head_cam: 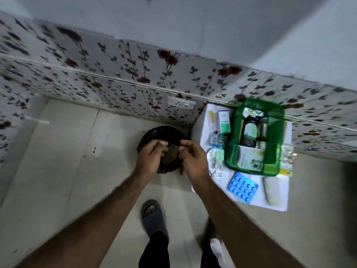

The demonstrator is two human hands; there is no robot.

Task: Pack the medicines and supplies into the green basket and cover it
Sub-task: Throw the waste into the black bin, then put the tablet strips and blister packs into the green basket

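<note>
The green mesh basket (pixel 271 169) stands on a small white table (pixel 278 205) at the right. It holds a dark bottle (pixel 249 130) and a white-and-green box (pixel 250 158). Outside it lie two upright boxes (pixel 224 121), a silver foil strip (pixel 214 161), a blue blister pack (pixel 242 187) and a pale strip (pixel 270 192). My left hand (pixel 150 159) and my right hand (pixel 193 161) are left of the table, over a black-lined bin (pixel 162 132). The fingers of both are pinched together, with nothing visible in them.
The bin stands on the tiled floor against a flower-patterned wall with a socket (pixel 181 103). My foot in a grey slipper (pixel 152 215) is below the hands. A yellow-edged pack (pixel 286 172) peeks out at the basket's right. The image is blurred.
</note>
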